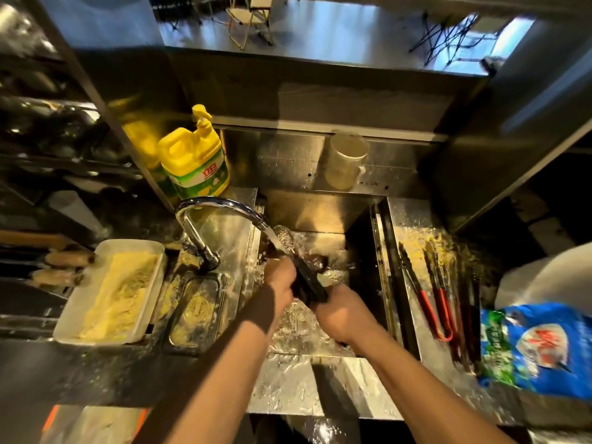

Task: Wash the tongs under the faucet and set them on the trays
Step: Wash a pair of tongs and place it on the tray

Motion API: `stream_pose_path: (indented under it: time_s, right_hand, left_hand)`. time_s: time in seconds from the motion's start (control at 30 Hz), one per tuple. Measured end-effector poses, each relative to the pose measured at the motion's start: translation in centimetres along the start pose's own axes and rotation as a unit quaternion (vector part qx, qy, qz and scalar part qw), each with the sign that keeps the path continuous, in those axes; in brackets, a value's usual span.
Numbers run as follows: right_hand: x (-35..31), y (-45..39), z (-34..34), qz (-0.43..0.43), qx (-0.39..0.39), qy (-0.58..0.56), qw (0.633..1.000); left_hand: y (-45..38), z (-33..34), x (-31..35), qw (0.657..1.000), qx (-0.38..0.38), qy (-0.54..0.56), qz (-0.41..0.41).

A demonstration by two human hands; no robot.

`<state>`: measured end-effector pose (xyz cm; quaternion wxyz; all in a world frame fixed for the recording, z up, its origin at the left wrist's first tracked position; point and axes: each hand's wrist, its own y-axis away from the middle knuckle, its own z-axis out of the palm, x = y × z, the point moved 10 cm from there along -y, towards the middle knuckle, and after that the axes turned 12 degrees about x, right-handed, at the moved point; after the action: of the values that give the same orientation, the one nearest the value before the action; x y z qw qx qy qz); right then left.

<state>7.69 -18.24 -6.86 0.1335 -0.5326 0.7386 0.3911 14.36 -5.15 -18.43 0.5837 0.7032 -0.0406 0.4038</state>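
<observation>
tongs: dark pair [309, 278] held over the sink [362, 248], angled up so the faucet [221, 208] stream hits the working end
left hand: [279, 277] wrapped round the mid-shaft, likely rubbing it
right hand: [341, 312] gripping the handle end to steady it
washed set: red-handled tongs [434, 310] lying on the steel tray [413, 216] at right, out of the splash
soap: yellow detergent jug [197, 163] behind the faucet, within reach
step: judged mid-rinse
</observation>
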Motion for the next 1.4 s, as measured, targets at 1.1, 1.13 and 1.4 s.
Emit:
stream_pose_path:
  time_s: [1.1, 1.13, 1.4]
  right_hand:
    - [-0.8, -1.0, -0.4, 0.009, 0.035, 0.016, 0.999]
    - [-0.9, -0.9, -0.2, 0.019, 0.032, 0.01, 0.999]
    - [-0.4, -0.5, 0.3, 0.029, 0.041, 0.035, 0.998]
  left_hand:
    - [0.1, -1.1, 1.9, 1.0, -0.004, -0.008, -0.01]
    - [0.3, -0.9, 1.7, 1.0, -0.013, -0.007, -0.018]
    - [-0.2, -1.3, 1.7, 0.999, 0.021, -0.03, -0.005]
